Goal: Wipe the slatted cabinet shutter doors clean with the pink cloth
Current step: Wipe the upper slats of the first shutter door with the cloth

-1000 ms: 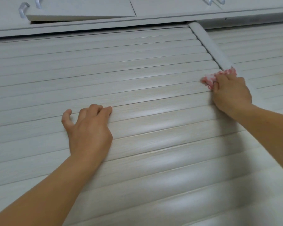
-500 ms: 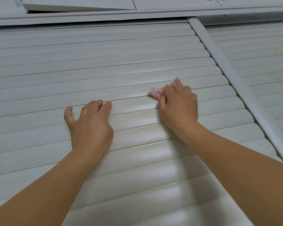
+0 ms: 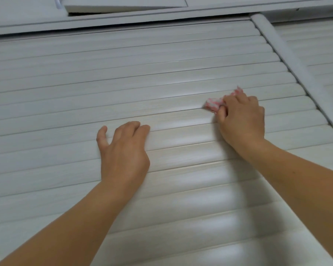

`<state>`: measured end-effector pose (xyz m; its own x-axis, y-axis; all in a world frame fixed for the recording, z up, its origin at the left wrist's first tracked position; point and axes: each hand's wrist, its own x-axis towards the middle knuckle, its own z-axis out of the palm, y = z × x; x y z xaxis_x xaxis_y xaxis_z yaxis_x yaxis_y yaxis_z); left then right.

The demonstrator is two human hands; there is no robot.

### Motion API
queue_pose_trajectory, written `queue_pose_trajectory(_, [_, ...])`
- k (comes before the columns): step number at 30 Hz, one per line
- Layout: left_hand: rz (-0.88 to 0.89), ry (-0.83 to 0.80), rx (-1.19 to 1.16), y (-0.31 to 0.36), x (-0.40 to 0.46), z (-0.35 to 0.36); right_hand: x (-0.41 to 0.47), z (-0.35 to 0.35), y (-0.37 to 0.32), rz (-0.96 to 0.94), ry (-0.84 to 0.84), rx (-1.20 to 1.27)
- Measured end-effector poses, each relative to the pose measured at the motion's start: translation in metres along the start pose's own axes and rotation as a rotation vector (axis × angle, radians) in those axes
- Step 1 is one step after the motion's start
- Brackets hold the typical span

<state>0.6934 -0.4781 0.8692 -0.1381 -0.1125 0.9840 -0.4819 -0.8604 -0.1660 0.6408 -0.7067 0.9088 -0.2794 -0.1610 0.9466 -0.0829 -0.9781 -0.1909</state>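
The pale slatted shutter door (image 3: 85,77) fills most of the view. My right hand (image 3: 241,120) presses a bunched pink and white cloth (image 3: 213,104) against a slat right of centre; only the cloth's left end and a tip by the fingertips show. My left hand (image 3: 123,150) lies flat on the slats at centre, fingers spread, holding nothing. Both forearms reach in from the bottom edge.
A rounded vertical post (image 3: 288,60) divides this shutter from a second slatted shutter (image 3: 319,54) at the right. Above runs a white ledge with upper cabinet doors (image 3: 123,2), one slightly ajar, with a handle at top left.
My right hand swept the cloth left along the slat from the post toward centre, and has now slid back to the right. My left hand stays pressed on the slats.
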Motion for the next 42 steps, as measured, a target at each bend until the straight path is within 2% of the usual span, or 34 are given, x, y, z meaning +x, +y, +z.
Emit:
queue_pose_trajectory(7, [-0.018,0.021,0.026,-0.031,-0.012,-0.008,-0.021,0.025,-0.095,-0.189,0.043,0.126])
queue_pose_trajectory(14, [-0.047,-0.029,0.054,-0.06,-0.028,-0.025,-0.04,0.037,-0.166,-0.338,-0.001,0.244])
queue_pose_trajectory(20, [-0.077,-0.039,0.051,-0.077,-0.044,-0.035,-0.051,0.047,-0.198,-0.476,-0.182,0.395])
queue_pose_trajectory(26, [-0.128,-0.119,0.046,-0.088,-0.062,-0.05,-0.073,0.037,-0.195,-0.713,-0.192,0.53])
queue_pose_trajectory(35, [-0.178,-0.239,-0.007,-0.102,-0.113,-0.071,-0.142,0.016,-0.185,-0.825,-0.293,0.571])
queue_pose_trajectory(42, [-0.238,-0.397,-0.049,-0.106,-0.162,-0.086,-0.203,0.0,-0.162,-0.842,-0.334,0.565])
